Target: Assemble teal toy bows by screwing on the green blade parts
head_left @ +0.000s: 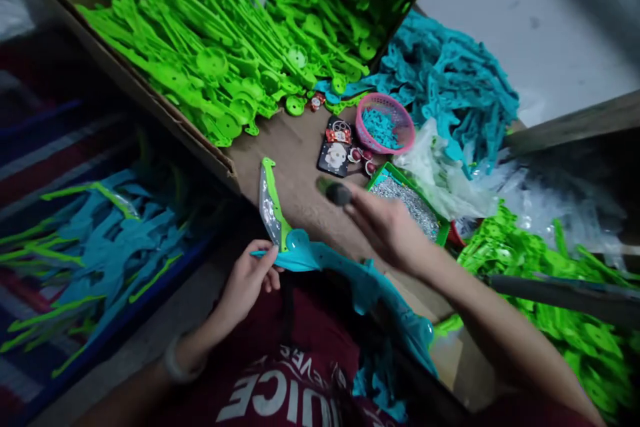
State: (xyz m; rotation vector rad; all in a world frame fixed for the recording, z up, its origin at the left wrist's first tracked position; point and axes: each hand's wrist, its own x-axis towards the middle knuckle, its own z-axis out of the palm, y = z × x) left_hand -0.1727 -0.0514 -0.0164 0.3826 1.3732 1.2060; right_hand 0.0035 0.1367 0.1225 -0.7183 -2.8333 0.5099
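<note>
My left hand (253,273) pinches the pointed end of a long turquoise plastic part (345,267) that slopes down to the right, across my front. Joined to this end is a bright green plastic arm (273,193) with a clear blade-like strip along its side, sticking up and away from me. My right hand (380,220) is raised over the cardboard, closed and smeared by motion. At its fingertips shows a dark, rounded thing (336,192), too blurred to name. Beside that hand a green tray (443,235) holds many small silvery pieces, probably screws.
A cardboard box (150,97) heaped with green plastic parts stands at the back left. A pink basket (409,140) of small turquoise pieces sits by a black card (330,159). Turquoise parts (450,80) are piled behind, green ones (560,320) at right. Finished-looking pieces (105,233) lie at left.
</note>
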